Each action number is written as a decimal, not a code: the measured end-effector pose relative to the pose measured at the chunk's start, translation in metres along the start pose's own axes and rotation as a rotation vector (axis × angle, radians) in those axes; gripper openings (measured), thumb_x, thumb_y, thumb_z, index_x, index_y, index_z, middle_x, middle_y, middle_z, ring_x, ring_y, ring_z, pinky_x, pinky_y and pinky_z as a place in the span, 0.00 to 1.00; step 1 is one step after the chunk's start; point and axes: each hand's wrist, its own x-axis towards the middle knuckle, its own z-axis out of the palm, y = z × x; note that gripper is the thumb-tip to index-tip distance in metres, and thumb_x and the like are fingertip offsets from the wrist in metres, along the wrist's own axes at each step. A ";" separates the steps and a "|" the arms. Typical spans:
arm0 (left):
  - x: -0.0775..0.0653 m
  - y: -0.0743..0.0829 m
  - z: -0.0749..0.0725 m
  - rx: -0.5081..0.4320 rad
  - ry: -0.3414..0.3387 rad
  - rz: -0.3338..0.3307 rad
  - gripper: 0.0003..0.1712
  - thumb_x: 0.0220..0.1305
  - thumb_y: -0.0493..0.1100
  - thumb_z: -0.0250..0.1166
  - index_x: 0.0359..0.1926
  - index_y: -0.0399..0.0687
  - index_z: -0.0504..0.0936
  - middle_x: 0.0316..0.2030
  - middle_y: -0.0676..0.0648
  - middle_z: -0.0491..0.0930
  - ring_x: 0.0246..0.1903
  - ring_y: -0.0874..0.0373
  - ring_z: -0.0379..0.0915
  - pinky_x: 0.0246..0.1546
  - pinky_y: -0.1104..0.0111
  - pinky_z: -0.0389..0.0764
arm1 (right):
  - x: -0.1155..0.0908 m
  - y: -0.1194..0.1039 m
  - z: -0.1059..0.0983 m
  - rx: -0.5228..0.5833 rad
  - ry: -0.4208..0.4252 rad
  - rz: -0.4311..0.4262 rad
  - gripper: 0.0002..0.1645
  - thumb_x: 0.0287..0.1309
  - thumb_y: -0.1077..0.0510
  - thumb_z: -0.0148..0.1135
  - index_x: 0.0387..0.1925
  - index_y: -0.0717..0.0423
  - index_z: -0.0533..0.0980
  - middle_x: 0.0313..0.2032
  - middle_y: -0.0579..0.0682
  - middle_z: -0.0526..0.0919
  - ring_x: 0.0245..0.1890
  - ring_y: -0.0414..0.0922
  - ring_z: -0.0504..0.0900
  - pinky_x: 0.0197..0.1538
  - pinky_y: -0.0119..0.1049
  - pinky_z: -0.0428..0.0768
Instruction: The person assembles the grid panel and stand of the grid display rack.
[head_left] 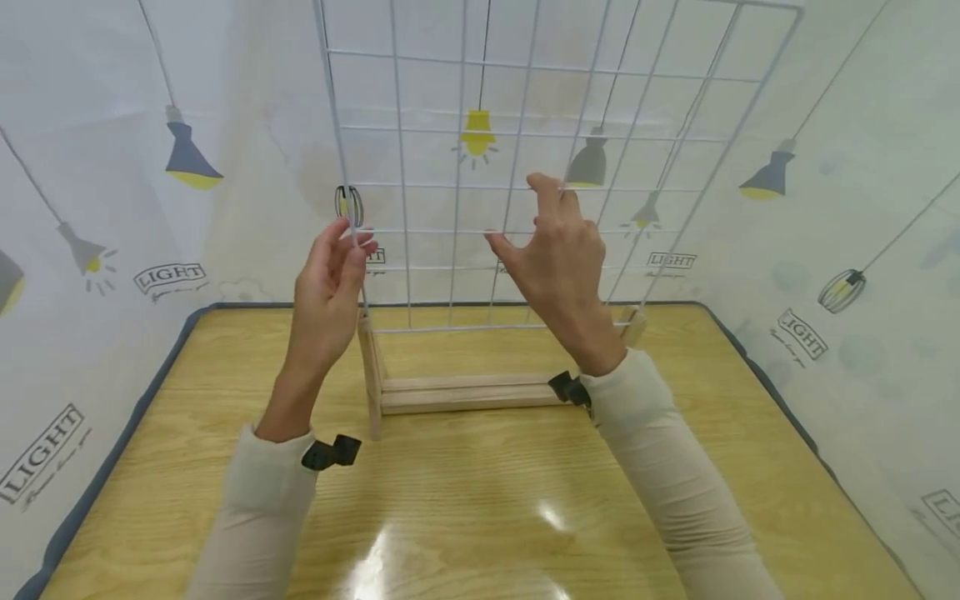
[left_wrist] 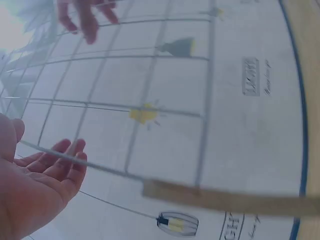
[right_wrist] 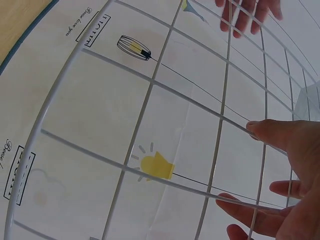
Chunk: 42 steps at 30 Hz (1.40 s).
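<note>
A white wire grid panel (head_left: 465, 329) rises from a light wooden stand (head_left: 472, 400), its lower corners near the two side posts. My left hand (head_left: 322, 292) is at the panel's left edge, thumb and loosely bent fingers on either side of the edge wire. In the left wrist view the fingers (left_wrist: 75, 172) lie relaxed behind that wire, not closed on it. My right hand (head_left: 566, 258) is spread in front of the grid's middle. In the right wrist view its thumb (right_wrist: 270, 131) reaches a wire, and the other fingers are partly behind wires.
The stand is on a wood-patterned tabletop (head_left: 465, 500) with a dark blue border. White sheets printed with lamps and the word LIGHT (head_left: 171, 277) enclose the table behind and at both sides. Black wrist-worn devices (head_left: 330, 452) sit at both cuffs.
</note>
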 end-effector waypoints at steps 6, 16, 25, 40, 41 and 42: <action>0.021 0.013 0.010 -0.122 0.080 -0.028 0.20 0.78 0.46 0.50 0.63 0.43 0.73 0.47 0.44 0.84 0.46 0.59 0.84 0.46 0.68 0.81 | -0.002 -0.002 0.001 -0.021 -0.007 0.000 0.42 0.47 0.43 0.78 0.59 0.58 0.73 0.42 0.61 0.83 0.28 0.56 0.83 0.24 0.49 0.79; 0.037 0.020 0.020 -0.240 0.190 -0.048 0.15 0.73 0.47 0.54 0.45 0.42 0.82 0.29 0.52 0.85 0.31 0.59 0.86 0.37 0.72 0.84 | -0.005 0.003 -0.002 -0.022 -0.058 -0.030 0.44 0.50 0.40 0.76 0.62 0.57 0.71 0.42 0.61 0.82 0.26 0.56 0.80 0.25 0.48 0.79; 0.041 0.019 0.025 -0.278 0.261 -0.027 0.15 0.72 0.46 0.55 0.42 0.39 0.82 0.26 0.52 0.84 0.27 0.59 0.85 0.34 0.72 0.84 | 0.004 0.038 -0.024 0.434 -0.163 -0.124 0.29 0.63 0.57 0.67 0.64 0.58 0.72 0.52 0.58 0.85 0.48 0.51 0.86 0.48 0.38 0.85; 0.041 0.015 0.028 -0.312 0.284 0.008 0.12 0.72 0.45 0.54 0.38 0.47 0.83 0.25 0.53 0.84 0.29 0.60 0.85 0.33 0.72 0.84 | 0.010 0.103 -0.067 0.386 0.432 0.400 0.18 0.66 0.58 0.60 0.55 0.57 0.75 0.44 0.39 0.75 0.44 0.33 0.74 0.44 0.26 0.73; 0.041 0.015 0.028 -0.313 0.283 0.009 0.12 0.72 0.45 0.54 0.37 0.48 0.83 0.25 0.53 0.84 0.29 0.60 0.85 0.33 0.72 0.83 | 0.010 0.106 -0.068 0.391 0.386 0.424 0.17 0.67 0.58 0.60 0.55 0.56 0.75 0.43 0.38 0.76 0.42 0.33 0.76 0.43 0.26 0.74; 0.041 0.015 0.028 -0.315 0.282 0.009 0.12 0.72 0.45 0.54 0.37 0.49 0.83 0.25 0.53 0.84 0.29 0.60 0.85 0.33 0.72 0.83 | 0.010 0.110 -0.069 0.393 0.347 0.436 0.16 0.67 0.58 0.59 0.55 0.55 0.76 0.42 0.39 0.78 0.40 0.33 0.78 0.43 0.25 0.75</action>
